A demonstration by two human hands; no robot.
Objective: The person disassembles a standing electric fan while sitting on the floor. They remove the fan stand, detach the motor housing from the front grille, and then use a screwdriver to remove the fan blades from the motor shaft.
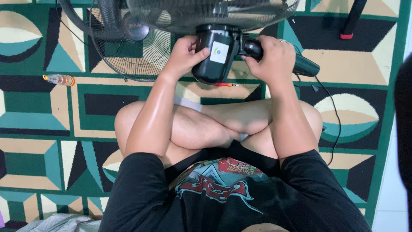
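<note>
A small orange-capped bottle (pixel 59 79) and red screwdriver (pixel 226 84) lie on the patterned carpet (pixel 34 129).

The fan's wire guard (pixel 210 13) is running off the far edge of the picture, so its full round is not showing. A second guard (pixel 128 47) is lying to the left, also partly cut off at the top and partly hidden behind the first. The right hand (pixel 272 58) is covering the joint between the black motor housing (pixel 214 56) and the neck (pixel 304 66), so what the fingers are gripping there cannot be told. The small red tool (pixel 225 84) on the carpet is too small to identify. A black pole with a red band (pixel 349 21) is leaving the frame far right. A dark shape (pixel 403 129) at the right edge is blurring out.
</note>
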